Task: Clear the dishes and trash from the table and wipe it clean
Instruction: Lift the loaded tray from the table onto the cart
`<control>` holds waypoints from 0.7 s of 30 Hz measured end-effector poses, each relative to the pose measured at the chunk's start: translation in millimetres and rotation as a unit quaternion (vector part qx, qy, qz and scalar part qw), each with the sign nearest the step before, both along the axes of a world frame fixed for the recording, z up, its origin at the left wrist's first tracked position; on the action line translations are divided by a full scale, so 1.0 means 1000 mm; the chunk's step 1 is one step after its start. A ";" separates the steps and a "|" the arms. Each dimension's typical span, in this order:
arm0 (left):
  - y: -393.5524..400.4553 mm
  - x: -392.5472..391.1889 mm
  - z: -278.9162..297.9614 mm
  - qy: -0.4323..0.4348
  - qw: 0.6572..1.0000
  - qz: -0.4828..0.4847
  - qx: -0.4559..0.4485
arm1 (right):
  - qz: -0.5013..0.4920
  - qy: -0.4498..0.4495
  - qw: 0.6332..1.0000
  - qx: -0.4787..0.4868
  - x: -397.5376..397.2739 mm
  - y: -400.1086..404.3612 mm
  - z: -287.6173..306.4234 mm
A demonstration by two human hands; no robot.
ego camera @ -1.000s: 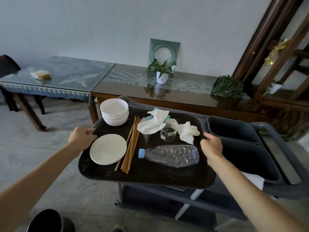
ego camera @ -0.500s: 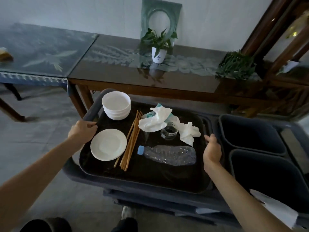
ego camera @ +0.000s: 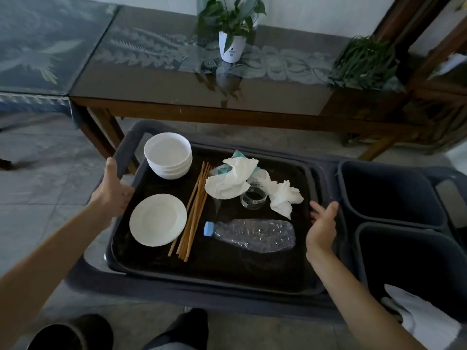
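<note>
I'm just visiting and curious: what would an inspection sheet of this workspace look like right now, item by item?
Surface: black tray sits in the top of a grey cart; glass-topped wooden table behind it.
Job's things: stack of white bowls, white plate, bundle of chopsticks, all on the tray.
Clutter: crumpled tissues, glass cup, crushed plastic bottle with a blue cap, lying on its side.
Hands: left hand grips the tray's left rim; right hand is open beside the right rim.
Cables: nothing seen.
Surroundings: two grey bins on the cart's right, potted plant on the table, tiled floor.
</note>
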State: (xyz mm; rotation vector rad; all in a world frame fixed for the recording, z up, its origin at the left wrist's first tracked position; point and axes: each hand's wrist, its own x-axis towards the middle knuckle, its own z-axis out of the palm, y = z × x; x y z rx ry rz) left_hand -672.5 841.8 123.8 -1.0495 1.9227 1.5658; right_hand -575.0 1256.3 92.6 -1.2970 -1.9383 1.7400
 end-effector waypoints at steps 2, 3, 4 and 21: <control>0.004 -0.003 0.002 -0.002 1.000 0.002 0.006 | -0.001 -0.005 1.000 0.006 -0.001 0.000 -0.005; 0.005 -0.006 0.000 -0.004 1.000 0.002 0.003 | 0.000 -0.007 1.000 0.009 -0.002 0.000 -0.007; 0.007 -0.006 0.002 -0.005 1.000 0.002 0.005 | 0.001 -0.009 1.000 0.011 -0.003 0.001 -0.008; 0.003 0.032 -0.012 0.099 0.995 0.010 0.031 | 0.025 0.041 0.985 -0.164 0.015 0.029 0.012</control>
